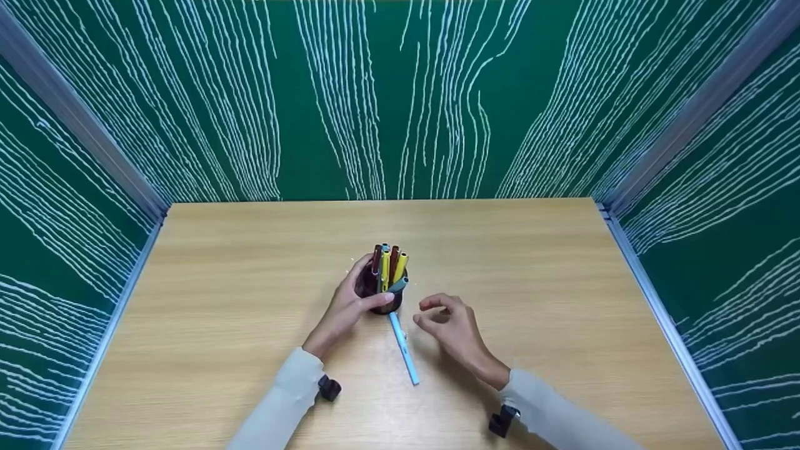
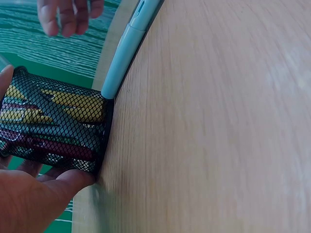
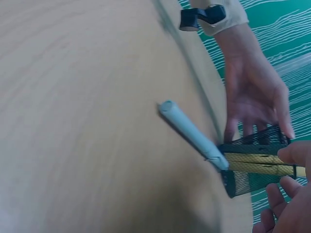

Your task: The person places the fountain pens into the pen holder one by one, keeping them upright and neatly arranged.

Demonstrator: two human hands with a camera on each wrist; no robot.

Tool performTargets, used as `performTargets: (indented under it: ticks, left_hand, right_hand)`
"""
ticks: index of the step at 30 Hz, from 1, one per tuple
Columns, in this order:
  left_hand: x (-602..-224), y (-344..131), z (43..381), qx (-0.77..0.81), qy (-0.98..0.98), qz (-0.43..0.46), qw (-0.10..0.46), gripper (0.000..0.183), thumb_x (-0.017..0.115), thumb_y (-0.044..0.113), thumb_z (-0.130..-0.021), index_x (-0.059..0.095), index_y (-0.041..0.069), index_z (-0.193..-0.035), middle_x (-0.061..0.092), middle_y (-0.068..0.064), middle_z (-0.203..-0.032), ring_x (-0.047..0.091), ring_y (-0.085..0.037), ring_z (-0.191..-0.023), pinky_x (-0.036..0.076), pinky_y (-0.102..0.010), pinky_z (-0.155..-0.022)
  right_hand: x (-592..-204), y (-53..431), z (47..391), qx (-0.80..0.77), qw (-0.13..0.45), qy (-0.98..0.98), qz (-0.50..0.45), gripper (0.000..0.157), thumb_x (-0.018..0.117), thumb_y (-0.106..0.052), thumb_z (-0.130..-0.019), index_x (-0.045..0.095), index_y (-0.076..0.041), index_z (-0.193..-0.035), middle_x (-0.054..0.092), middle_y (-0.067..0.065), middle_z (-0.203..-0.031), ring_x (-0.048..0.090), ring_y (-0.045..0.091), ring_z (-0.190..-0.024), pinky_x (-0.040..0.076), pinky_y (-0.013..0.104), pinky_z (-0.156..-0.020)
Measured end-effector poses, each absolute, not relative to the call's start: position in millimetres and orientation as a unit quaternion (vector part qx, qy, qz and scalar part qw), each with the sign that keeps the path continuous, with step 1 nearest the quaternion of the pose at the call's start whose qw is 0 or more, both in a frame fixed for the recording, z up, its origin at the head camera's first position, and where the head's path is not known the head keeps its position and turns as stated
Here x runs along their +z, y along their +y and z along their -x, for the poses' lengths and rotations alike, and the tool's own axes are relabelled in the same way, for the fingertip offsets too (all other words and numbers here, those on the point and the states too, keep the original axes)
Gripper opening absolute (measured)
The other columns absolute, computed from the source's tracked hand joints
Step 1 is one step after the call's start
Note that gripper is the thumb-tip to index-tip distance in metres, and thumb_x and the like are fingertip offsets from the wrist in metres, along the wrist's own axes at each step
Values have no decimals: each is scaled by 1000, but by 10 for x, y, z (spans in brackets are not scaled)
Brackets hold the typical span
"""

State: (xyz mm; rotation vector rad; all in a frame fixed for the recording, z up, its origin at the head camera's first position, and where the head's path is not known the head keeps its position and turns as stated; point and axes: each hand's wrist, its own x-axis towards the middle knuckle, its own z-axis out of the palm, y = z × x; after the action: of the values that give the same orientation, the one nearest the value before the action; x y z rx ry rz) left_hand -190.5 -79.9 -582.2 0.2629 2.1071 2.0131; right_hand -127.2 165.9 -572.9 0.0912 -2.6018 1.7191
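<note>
My left hand (image 1: 345, 307) grips a black mesh pen holder (image 2: 58, 121) from its left side, with the thumb across the near side. Inside the holder stand several pens, among them a yellow pen (image 1: 400, 267), a dark red pen (image 1: 377, 258) and a teal pen (image 1: 398, 285) leaning at the rim. A light blue pen (image 1: 405, 353) lies on the table, one end close to the holder's base. To the right of that pen, my right hand (image 1: 461, 332) hovers with fingers and thumb loosely bent and nothing between them.
A light wooden table (image 1: 250, 250) lies under both hands. Green panels (image 1: 437, 125) with white wavy lines stand at the back and both sides, joined by grey metal posts (image 1: 694, 106). Black wrist cameras (image 1: 329, 388) sit on both sleeves.
</note>
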Motion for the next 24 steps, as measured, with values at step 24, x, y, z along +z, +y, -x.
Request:
performTargets:
  ticks: [24]
  left_hand:
    - [-5819, -809, 1910, 692, 707, -99, 106, 95, 91, 23, -91, 39, 23, -171, 44, -9, -173, 42, -29, -158, 25, -51, -134]
  right_hand:
    - [-6095, 1587, 1050, 468, 20, -880, -77, 28, 93, -19, -87, 81, -11, -111, 71, -3, -109, 57, 20, -111, 50, 40, -100]
